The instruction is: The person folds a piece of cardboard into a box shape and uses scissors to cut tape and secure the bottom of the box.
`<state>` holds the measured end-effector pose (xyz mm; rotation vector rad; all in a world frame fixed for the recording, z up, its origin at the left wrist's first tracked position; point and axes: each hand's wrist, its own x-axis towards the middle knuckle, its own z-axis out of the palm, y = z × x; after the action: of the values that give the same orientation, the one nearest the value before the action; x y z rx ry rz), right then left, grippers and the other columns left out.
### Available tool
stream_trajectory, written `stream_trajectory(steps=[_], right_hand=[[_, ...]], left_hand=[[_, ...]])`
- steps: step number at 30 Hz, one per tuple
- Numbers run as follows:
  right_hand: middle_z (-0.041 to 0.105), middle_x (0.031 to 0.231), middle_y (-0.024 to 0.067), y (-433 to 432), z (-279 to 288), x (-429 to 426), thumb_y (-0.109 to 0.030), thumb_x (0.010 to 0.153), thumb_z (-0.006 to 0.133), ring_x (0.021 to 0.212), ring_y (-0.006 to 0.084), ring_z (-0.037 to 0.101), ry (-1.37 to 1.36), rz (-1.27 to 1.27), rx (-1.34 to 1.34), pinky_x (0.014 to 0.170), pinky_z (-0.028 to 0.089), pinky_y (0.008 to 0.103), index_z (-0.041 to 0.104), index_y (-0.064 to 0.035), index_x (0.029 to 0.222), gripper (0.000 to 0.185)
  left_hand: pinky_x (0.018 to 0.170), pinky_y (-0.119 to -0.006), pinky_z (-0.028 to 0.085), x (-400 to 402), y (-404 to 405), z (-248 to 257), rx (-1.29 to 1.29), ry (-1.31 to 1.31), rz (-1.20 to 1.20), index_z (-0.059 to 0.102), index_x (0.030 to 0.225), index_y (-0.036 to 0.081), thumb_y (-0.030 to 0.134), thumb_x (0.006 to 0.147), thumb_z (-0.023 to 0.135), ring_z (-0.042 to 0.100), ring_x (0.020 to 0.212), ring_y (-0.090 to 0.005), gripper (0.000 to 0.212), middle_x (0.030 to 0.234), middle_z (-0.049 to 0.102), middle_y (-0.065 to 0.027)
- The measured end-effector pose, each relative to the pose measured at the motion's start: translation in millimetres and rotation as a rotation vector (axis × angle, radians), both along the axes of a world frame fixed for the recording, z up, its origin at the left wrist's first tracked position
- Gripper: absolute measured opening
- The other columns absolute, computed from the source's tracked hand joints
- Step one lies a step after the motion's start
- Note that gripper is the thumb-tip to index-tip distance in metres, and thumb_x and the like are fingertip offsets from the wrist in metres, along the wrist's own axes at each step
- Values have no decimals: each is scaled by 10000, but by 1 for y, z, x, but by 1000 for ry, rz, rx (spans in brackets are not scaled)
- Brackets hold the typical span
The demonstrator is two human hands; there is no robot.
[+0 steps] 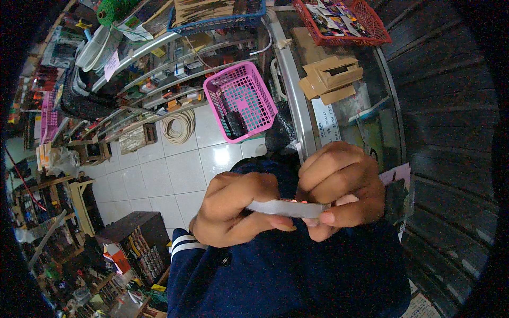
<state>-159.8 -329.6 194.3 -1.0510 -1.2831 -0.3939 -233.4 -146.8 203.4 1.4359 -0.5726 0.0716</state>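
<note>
A flat roll of silvery-grey tape (284,208) is held edge-on before my chest, with bits of orange-red showing at its upper rim. My left hand (240,208) grips the roll's left end between thumb and fingers. At the roll's right end, the fingertips and thumb of my right hand (342,190) pinch its edge. The fingers hide part of the roll, and its flat face is mostly turned away.
A pink plastic basket (274,113) is ahead, beside a metal-edged glass display case (296,83). On the case lie an opened cardboard box (332,77) and a red basket (358,41) of packets. Coiled cable (178,137) lies on the tiled floor, near a dark cabinet (139,222).
</note>
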Motion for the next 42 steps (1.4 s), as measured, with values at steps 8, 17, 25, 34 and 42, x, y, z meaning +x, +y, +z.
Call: stream_trajectory(steps=[8,17,25,34,42], right_hand=[[611,690,51,5,-1,4,-67,648,787,582,213,616,84,61,-72,460,487,302,541,-92,735,262],[633,735,46,-12,14,16,-239,714,844,648,196,614,227,253,-241,513,449,285,681,-85,948,324],[636,865,44,-11,14,22,-277,726,833,719,187,580,140,243,-252,563,422,288,749,-113,848,221],[622,916,27,-6,6,28,-299,694,828,770,202,591,54,109,-172,587,430,302,741,-127,846,246],[637,892,-23,-17,20,20,-326,680,796,829,190,609,-184,-279,-254,627,453,292,722,-165,859,252]], left_hand=[[489,-319,435,-7,6,-6,14,129,34,602,881,7,207,780,793,638,570,-236,294,742,634,-113],[533,-258,393,-10,5,-7,-152,339,20,561,851,56,231,820,767,562,595,-123,273,728,616,-54],[573,-237,377,-2,7,-6,-158,472,-54,545,845,43,298,897,683,498,663,-76,294,792,564,-20],[595,-222,353,3,7,-10,-147,513,-43,536,827,41,349,912,653,474,678,-68,340,765,530,-10],[448,-285,306,-7,-9,-4,28,160,389,412,843,76,458,871,667,421,504,-114,460,603,452,-16]])
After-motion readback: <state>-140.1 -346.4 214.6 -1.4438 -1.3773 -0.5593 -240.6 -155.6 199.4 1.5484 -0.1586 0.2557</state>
